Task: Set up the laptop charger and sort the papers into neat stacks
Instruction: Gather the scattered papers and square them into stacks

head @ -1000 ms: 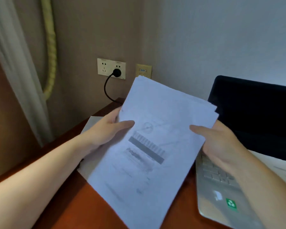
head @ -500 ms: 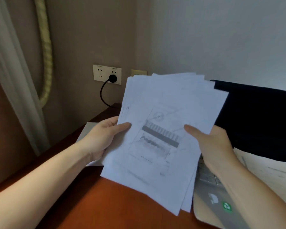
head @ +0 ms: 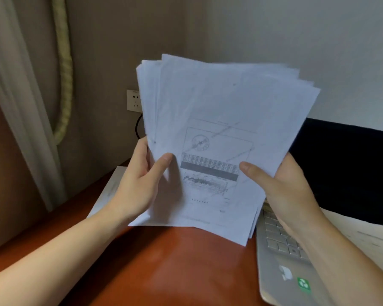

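Wood is filling the nearest part of my feed: a red-brown desk (head: pixel 164 266), with both forearms reaching in over it. Directly under the right wrist a silver laptop (head: pixel 281 257) is sitting open, its keyboard partly covered by that arm and a green sticker (head: pixel 303 283) showing on the palm rest.

Above the desk both hands are holding one sheaf of papers (head: pixel 219 102) nearly upright. The left hand (head: pixel 139 184) is gripping the sheaf's left edge, thumb lying across the front sheet and fingers curling behind it. The right hand (head: pixel 281 188) is gripping the right edge the same way, thumb pressing on the front, fingers hidden by the paper. The sheets are fanning unevenly at the top, and the front one is carrying a round emblem and a dark printed band.

Below the left hand a loose sheet (head: pixel 111 188) is lying flat on the desk. Beyond the right hand the laptop's dark screen (head: pixel 341 168) is standing. Beyond the left hand a wall socket (head: pixel 133 100) is peeking out beside the sheaf, a black cable (head: pixel 138 129) hanging under it; I am unable to see its plug. Left of that a pale curtain (head: pixel 20 107) is hanging.
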Tool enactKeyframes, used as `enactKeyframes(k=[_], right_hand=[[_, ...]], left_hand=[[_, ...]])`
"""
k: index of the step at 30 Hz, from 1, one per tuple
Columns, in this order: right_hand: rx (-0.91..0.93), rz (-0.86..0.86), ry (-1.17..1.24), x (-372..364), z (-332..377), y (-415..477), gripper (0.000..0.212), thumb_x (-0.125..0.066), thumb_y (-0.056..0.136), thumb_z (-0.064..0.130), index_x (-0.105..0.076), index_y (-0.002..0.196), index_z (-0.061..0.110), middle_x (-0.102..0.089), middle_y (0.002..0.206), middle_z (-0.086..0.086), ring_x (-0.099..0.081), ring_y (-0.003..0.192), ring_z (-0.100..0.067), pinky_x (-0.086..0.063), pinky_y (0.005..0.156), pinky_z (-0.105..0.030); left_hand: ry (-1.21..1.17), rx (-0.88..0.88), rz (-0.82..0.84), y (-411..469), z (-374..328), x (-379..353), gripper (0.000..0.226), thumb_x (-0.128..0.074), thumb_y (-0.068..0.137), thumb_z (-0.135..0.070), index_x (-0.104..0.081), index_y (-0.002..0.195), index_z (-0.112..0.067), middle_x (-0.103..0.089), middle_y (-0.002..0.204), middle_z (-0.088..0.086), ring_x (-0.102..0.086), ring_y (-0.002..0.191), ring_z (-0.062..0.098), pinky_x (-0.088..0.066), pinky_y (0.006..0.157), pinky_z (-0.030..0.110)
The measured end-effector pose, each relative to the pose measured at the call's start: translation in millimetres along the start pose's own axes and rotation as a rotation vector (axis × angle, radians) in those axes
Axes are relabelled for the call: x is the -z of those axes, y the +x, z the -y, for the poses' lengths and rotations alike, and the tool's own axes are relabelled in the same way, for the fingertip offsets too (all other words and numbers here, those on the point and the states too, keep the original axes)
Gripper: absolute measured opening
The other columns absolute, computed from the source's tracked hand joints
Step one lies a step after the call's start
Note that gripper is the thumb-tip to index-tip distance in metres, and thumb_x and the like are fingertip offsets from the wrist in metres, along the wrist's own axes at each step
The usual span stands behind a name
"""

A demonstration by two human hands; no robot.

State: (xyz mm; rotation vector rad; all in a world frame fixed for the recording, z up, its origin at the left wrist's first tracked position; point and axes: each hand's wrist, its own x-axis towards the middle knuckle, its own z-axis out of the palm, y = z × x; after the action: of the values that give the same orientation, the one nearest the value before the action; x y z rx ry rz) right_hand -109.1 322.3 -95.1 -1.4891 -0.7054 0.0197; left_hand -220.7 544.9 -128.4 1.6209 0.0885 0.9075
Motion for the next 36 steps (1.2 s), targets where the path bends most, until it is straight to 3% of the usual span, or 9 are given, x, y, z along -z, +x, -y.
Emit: enactKeyframes(k=[6,10,14,17,20,24,28,31,36], right_hand=[[-0.05,0.044,-0.062,-1.7,-7.0,-1.7,0.039,-0.073,0.088,0.012,-0.062,0.122,0.028,-0.073,0.113,0.013,-0.068,0.106,-0.007,-0.054,0.091,-0.035],[0.004,-0.08,-0.06,-0.7,-5.9,-1.3,0.028,-0.067,0.093,0.008,-0.067,0.111,0.029,-0.074,0.107,0.015,-0.07,0.1,-0.007,-0.057,0.086,-0.033],[0.081,-0.029,-0.135,-3.8,-1.2,-3.3,0.034,-0.069,0.091,0.013,-0.059,0.113,0.037,-0.07,0.107,0.025,-0.066,0.098,0.005,-0.052,0.075,-0.013],[0.039,0.004,-0.203,-7.8,-8.2,-5.3,0.042,-0.071,0.09,0.013,-0.056,0.122,0.034,-0.069,0.111,0.021,-0.065,0.103,0.003,-0.052,0.085,-0.026],[0.022,-0.023,-0.173,-11.1,-19.5,-5.2,0.056,-0.072,0.087,0.006,-0.052,0.132,0.032,-0.067,0.119,0.019,-0.063,0.111,-0.001,-0.05,0.089,-0.03],[-0.02,-0.057,-0.154,-14.5,-34.6,-8.7,0.056,-0.071,0.088,0.005,-0.05,0.131,0.034,-0.066,0.115,0.025,-0.062,0.107,0.006,-0.048,0.082,-0.018],[0.025,-0.119,-0.124,-12.7,-31.4,-8.4,0.044,-0.064,0.092,0.002,-0.056,0.113,0.039,-0.068,0.105,0.029,-0.063,0.099,0.009,-0.048,0.069,-0.006],[-0.001,0.019,-0.157,-16.0,-33.9,-11.7,0.052,-0.067,0.09,0.002,-0.053,0.126,0.036,-0.066,0.113,0.027,-0.061,0.104,0.011,-0.049,0.076,-0.007],[-0.078,0.045,-0.175,-7.6,-19.0,-10.0,0.036,-0.065,0.094,0.009,-0.062,0.101,0.044,-0.07,0.098,0.029,-0.067,0.096,0.003,-0.053,0.07,-0.014]], left_hand=[[0.113,-0.019,0.054,-3.4,3.7,-0.4,0.029,-0.056,0.105,-0.024,-0.051,0.133,-0.028,-0.068,0.124,-0.006,-0.062,0.121,0.009,-0.047,0.109,0.045],[0.111,-0.059,0.04,-4.9,3.8,-1.6,0.018,-0.055,0.101,-0.033,-0.057,0.119,-0.033,-0.067,0.116,0.006,-0.064,0.113,0.025,-0.049,0.102,0.057],[0.129,-0.105,0.048,-5.3,5.7,-4.1,0.012,-0.053,0.107,-0.02,-0.054,0.108,-0.033,-0.063,0.091,-0.022,-0.061,0.092,-0.002,-0.049,0.086,0.023],[0.129,-0.079,0.034,-5.5,4.8,-5.2,0.021,-0.053,0.106,-0.014,-0.051,0.122,-0.028,-0.063,0.098,-0.016,-0.06,0.105,-0.008,-0.046,0.092,0.015],[0.08,0.024,0.01,-2.7,6.3,-2.8,0.033,-0.057,0.104,-0.019,-0.048,0.131,-0.035,-0.064,0.122,-0.026,-0.058,0.121,-0.005,-0.046,0.103,0.028],[0.087,0.202,0.03,0.5,16.1,-1.7,0.024,-0.06,0.102,-0.032,-0.055,0.125,-0.038,-0.068,0.121,-0.025,-0.064,0.116,-0.001,-0.049,0.108,0.043],[0.066,0.153,-0.003,0.2,14.4,-5.2,0.026,-0.058,0.103,-0.02,-0.055,0.125,-0.033,-0.069,0.12,-0.021,-0.063,0.117,0.001,-0.049,0.106,0.038],[-0.016,0.224,-0.025,0.6,15.9,-5.3,0.032,-0.065,0.096,-0.022,-0.054,0.124,-0.032,-0.071,0.118,-0.014,-0.066,0.114,0.008,-0.05,0.105,0.039],[0.024,0.321,-0.032,3.3,12.5,-8.8,0.017,-0.059,0.102,-0.017,-0.065,0.117,-0.022,-0.077,0.111,-0.005,-0.073,0.105,0.02,-0.057,0.095,0.042]])
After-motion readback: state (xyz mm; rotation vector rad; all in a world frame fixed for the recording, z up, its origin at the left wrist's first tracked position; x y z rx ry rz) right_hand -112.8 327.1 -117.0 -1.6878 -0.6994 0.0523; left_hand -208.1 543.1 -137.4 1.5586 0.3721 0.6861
